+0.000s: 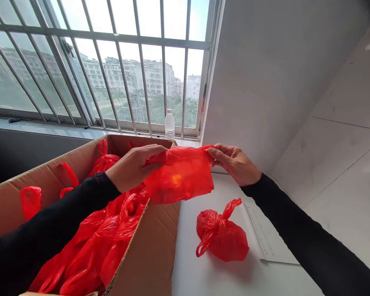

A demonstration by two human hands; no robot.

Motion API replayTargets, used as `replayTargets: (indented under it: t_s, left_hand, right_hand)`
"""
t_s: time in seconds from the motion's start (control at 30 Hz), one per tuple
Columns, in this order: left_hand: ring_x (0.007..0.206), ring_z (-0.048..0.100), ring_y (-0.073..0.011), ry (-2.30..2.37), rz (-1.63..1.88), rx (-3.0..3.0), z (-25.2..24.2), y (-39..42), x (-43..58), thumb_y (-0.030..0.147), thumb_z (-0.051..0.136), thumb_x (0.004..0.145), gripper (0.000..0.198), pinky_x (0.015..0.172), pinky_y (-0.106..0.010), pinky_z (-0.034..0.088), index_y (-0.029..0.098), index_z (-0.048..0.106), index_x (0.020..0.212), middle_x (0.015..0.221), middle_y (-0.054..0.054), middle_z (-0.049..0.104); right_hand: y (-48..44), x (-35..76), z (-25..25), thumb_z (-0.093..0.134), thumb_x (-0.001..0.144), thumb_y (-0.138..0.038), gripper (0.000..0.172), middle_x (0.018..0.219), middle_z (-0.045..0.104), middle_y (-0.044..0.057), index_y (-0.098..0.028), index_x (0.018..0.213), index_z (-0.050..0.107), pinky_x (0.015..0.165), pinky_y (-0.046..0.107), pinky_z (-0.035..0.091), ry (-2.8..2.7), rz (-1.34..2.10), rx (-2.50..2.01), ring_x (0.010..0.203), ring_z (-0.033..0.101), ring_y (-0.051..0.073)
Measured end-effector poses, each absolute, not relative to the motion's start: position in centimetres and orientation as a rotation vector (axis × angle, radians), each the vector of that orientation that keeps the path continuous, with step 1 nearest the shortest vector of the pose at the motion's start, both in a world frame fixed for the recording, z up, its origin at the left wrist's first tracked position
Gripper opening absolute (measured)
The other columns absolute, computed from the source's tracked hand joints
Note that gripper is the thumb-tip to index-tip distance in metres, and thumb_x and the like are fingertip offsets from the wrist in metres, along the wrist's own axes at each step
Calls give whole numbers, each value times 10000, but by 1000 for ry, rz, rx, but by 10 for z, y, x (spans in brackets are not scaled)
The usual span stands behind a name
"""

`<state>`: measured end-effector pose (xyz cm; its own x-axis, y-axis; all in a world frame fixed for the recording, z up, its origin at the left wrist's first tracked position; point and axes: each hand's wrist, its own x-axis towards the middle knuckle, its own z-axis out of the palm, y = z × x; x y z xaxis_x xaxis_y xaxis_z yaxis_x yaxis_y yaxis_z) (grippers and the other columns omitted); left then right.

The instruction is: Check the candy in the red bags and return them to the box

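A red plastic bag is stretched between my two hands, above the right edge of the cardboard box. My left hand grips its left end, thumb and fingers closed on the film. At its upper right corner, my right hand pinches the bag between thumb and fingers. Light shines through the thin plastic, and a bright orange spot shows in its middle. Below, on the white table, sits a knotted red bag with its handles sticking out; what it contains is hidden.
On the left, the open cardboard box holds several tied red bags. A sheet of paper lies partly under my right forearm. On the windowsill stands a clear plastic bottle, before a barred window. A wall rises at right.
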<state>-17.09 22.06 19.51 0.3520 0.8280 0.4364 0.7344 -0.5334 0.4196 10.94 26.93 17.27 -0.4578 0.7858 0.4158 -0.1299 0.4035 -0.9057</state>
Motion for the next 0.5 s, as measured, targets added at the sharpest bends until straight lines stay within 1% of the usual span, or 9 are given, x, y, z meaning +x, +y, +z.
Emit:
replayTargets:
  t_s: [0.1, 0.23, 0.3, 0.4, 0.5]
  left_hand:
    - [951, 624, -194, 1416, 898, 2546, 197, 210, -178, 324, 504, 903, 253, 865, -279, 466, 218, 670, 1063, 1040, -32, 698]
    - [917, 593, -165, 1429, 847, 2690, 202, 197, -178, 303, 440, 953, 288, 838, -253, 433, 200, 657, 1111, 1014, -35, 670]
    - [909, 591, -157, 1491, 858, 2704, 205, 193, -176, 293, 427, 949, 297, 826, -243, 427, 201, 652, 1120, 1029, -28, 672]
    - [899, 589, -156, 1762, 980, 2525, 212, 189, -179, 280, 461, 902, 268, 815, -237, 420, 208, 660, 1067, 1009, 1, 688]
    - [812, 575, -140, 2122, 1125, 2179, 221, 190, -200, 291, 479, 893, 280, 733, -228, 410, 187, 659, 1080, 884, 22, 675]
  right_hand:
    - [265, 112, 171, 681, 870, -479, 280, 766, 622, -4, -206, 851, 739, 721, 306, 489, -1710, 1142, -561, 733, 544, 129]
    - [259, 114, 170, 680, 876, -477, 273, 756, 642, 0, -217, 879, 764, 724, 310, 501, -1696, 1071, -583, 729, 562, 129]
    - [258, 114, 170, 674, 875, -491, 289, 777, 656, 6, -220, 914, 768, 735, 316, 516, -1709, 1059, -596, 742, 577, 135]
    - [257, 119, 166, 619, 904, -518, 366, 886, 692, 26, -231, 1104, 725, 794, 338, 535, -1804, 1100, -631, 850, 626, 163]
    - [261, 141, 142, 573, 919, -556, 478, 984, 698, 58, -228, 1261, 634, 833, 357, 542, -1893, 1097, -782, 929, 638, 185]
